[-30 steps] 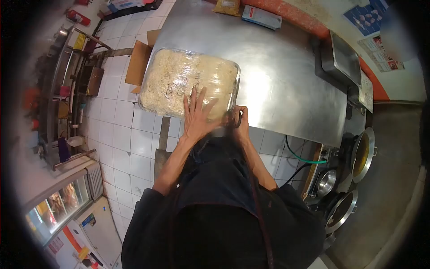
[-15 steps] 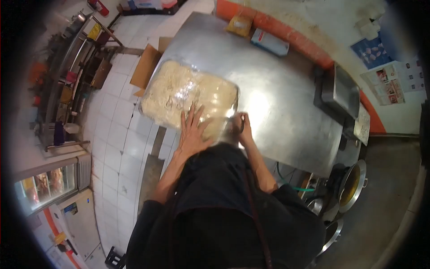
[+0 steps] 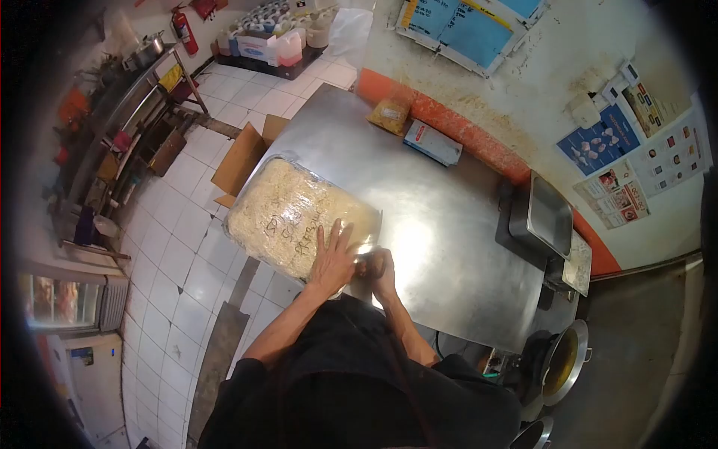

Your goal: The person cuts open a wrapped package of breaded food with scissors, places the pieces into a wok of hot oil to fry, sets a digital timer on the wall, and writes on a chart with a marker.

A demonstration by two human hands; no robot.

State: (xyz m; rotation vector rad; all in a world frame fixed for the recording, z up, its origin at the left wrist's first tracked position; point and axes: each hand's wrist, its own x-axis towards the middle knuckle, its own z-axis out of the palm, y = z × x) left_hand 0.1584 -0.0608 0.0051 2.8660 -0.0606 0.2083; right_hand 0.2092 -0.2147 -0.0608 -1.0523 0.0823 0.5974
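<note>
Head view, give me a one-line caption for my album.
Left hand spread on a lettered, plastic-wrapped package, right hand by its corner, at a steel table.

Dark item (image 3: 365, 264) in right hand (image 3: 380, 273): blurred, partly covered by fingers—exact shape unclear. Left hand (image 3: 333, 258) hides part of the package (image 3: 273, 213). Near right pan (image 3: 532, 435) cut off by bottom edge, wall board (image 3: 473, 36) by top. Print on right posters (image 3: 602, 141)—too small. Left fridge (image 3: 67, 301) contents unclear.
</note>
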